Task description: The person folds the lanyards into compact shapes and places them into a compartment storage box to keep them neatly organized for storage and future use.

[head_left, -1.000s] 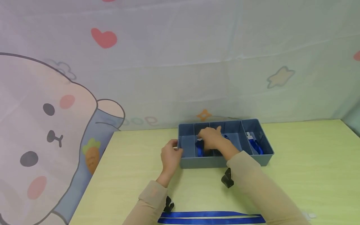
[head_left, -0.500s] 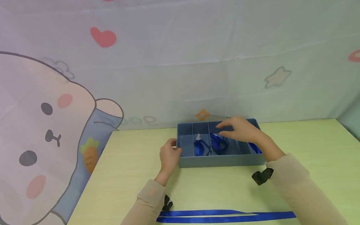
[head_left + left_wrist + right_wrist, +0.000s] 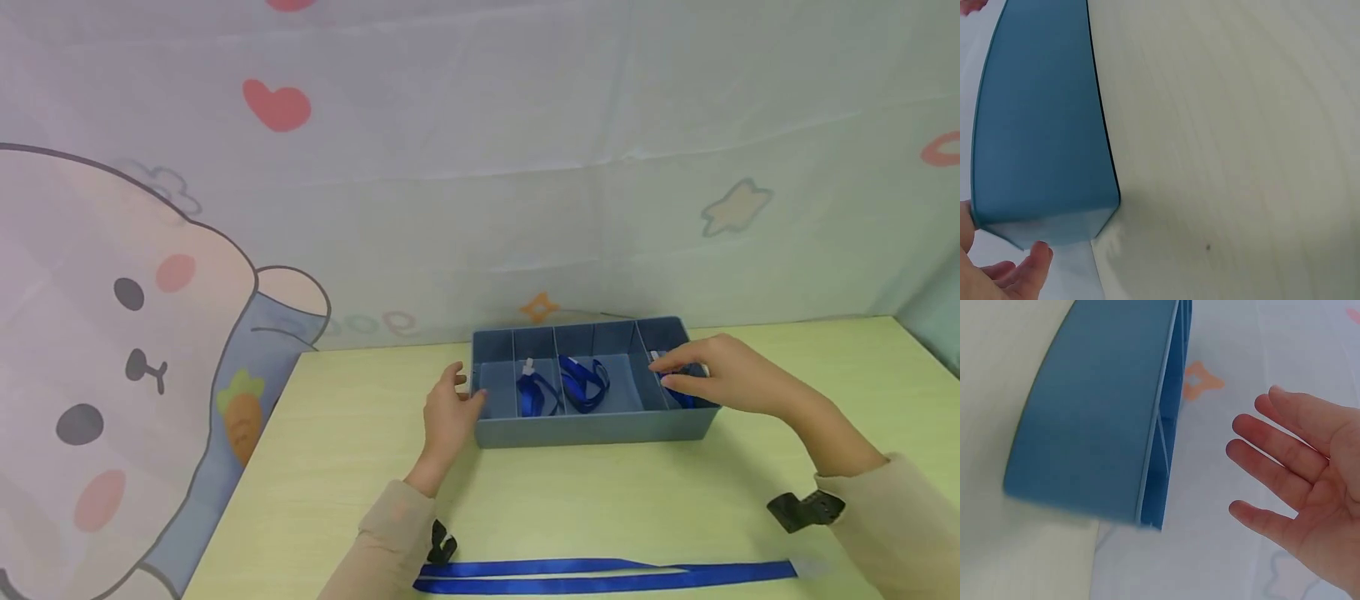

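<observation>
A blue-grey divided box [image 3: 592, 431] stands near the table's back edge. One rolled blue lanyard [image 3: 532, 396] with a white end lies in its second compartment from the left. Beside that one, a coiled blue lanyard [image 3: 583, 383] sits in the wider compartment. My left hand [image 3: 448, 417] is at the box's left end, thumb and fingers spread around the corner; contact is unclear. Over the right end hovers my right hand [image 3: 723, 375], partly hiding the blue lanyard [image 3: 681, 397] in that compartment. In the right wrist view its fingers are spread and hold nothing.
A long blue lanyard [image 3: 600, 583] lies stretched along the front of the pale wooden table [image 3: 337, 467], a clear piece at its right end. A printed cloth [image 3: 450, 167] hangs behind the table. Black mounts [image 3: 806, 510] are on the wrists.
My right hand has come out of the second compartment and moved right to the box's right end, uncovering two lanyards. My left hand's fingers have loosened from the box's left edge.
</observation>
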Action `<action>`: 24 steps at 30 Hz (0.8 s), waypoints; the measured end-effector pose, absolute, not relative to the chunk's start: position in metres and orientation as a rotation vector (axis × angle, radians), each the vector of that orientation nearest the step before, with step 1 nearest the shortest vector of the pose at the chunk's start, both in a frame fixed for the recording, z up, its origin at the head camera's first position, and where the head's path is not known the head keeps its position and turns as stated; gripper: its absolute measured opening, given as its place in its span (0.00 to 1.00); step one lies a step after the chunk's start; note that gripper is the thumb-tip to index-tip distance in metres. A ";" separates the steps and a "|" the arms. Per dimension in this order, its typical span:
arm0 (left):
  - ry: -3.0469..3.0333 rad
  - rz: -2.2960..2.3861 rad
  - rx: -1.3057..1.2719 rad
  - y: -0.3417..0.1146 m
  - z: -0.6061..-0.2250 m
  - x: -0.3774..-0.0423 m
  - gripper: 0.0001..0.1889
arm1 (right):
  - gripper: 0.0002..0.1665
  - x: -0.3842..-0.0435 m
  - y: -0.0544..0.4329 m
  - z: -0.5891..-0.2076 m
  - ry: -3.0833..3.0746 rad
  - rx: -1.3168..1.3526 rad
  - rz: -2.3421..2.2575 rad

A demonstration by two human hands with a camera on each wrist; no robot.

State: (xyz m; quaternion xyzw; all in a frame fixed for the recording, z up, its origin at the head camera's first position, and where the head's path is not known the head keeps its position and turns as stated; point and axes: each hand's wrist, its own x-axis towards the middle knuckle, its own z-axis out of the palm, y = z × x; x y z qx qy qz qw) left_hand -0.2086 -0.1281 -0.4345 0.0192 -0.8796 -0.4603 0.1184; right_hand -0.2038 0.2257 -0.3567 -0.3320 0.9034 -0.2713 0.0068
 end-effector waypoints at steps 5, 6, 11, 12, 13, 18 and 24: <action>-2.602 -1.434 0.021 -0.147 -0.427 -0.204 0.31 | 0.13 -0.190 0.245 -0.360 2.825 -1.016 -0.836; -2.606 -1.453 0.020 -0.153 -0.425 -0.203 0.32 | 0.13 -0.187 0.249 -0.361 2.829 -1.004 -0.831; -2.636 -1.502 0.024 -0.188 -0.413 -0.198 0.34 | 0.13 -0.177 0.275 -0.371 2.847 -0.941 -0.864; -2.648 -1.499 0.012 -0.196 -0.412 -0.197 0.33 | 0.14 -0.175 0.280 -0.373 2.848 -0.921 -0.870; -2.662 -1.482 -0.009 -0.203 -0.411 -0.195 0.31 | 0.14 -0.173 0.284 -0.374 2.853 -0.911 -0.871; -2.757 -1.377 -0.192 -0.230 -0.407 -0.183 0.23 | 0.15 -0.163 0.298 -0.383 2.881 -0.855 -0.853; -2.949 -1.341 -0.513 -0.245 -0.410 -0.168 0.19 | 0.16 -0.153 0.310 -0.398 2.874 -0.826 -0.863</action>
